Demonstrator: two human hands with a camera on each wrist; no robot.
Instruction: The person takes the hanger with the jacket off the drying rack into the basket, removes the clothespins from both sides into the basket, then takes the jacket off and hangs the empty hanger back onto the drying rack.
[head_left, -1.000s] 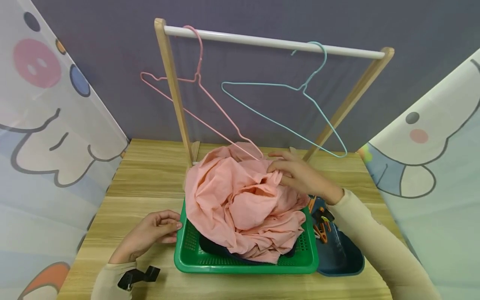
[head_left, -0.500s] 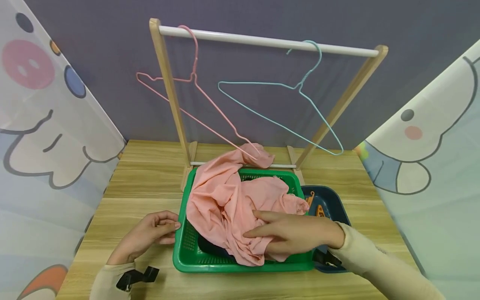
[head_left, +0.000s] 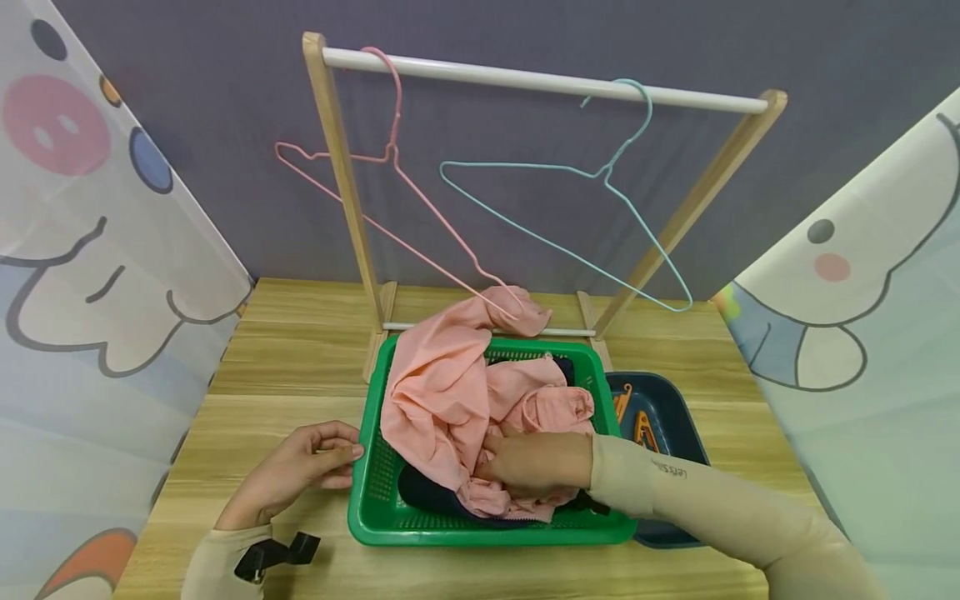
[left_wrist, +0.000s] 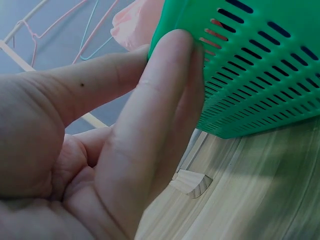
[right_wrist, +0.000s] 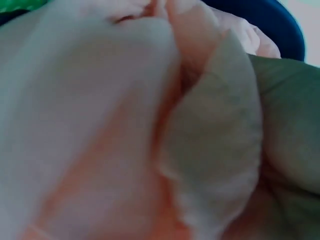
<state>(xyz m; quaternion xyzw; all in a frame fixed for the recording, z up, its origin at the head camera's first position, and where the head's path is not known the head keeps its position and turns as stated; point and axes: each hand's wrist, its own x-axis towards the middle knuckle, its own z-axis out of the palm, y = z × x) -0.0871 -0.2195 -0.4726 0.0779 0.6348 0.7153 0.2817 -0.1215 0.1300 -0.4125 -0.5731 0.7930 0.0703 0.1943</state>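
Note:
A crumpled pink garment (head_left: 442, 392) lies in the green plastic basket (head_left: 360, 500), one end spilling over the far rim. Dark navy cloth (head_left: 431, 493) shows beneath it. My right hand (head_left: 536, 462) is pushed down into the garment's folds at the front right, its fingertips hidden by fabric; I cannot tell whether they grip it. In the right wrist view, loose pink cloth (right_wrist: 215, 130) covers the fingers beside the palm. My left hand (head_left: 315, 458) pinches the basket's left rim, with thumb and fingers on either side of the green edge (left_wrist: 172, 22).
A wooden rack with a white bar (head_left: 510, 77) stands behind, bearing a pink hanger (head_left: 435, 212) and a light blue hanger (head_left: 525, 225). Right of the basket, a dark blue tray (head_left: 675, 417) holds orange clips (head_left: 643, 429), partly under the right forearm.
My right hand has moved from the garment's far right side toward the front and down into its folds. The pink heap sits lower and exposes the basket's far rim. My left hand stays put.

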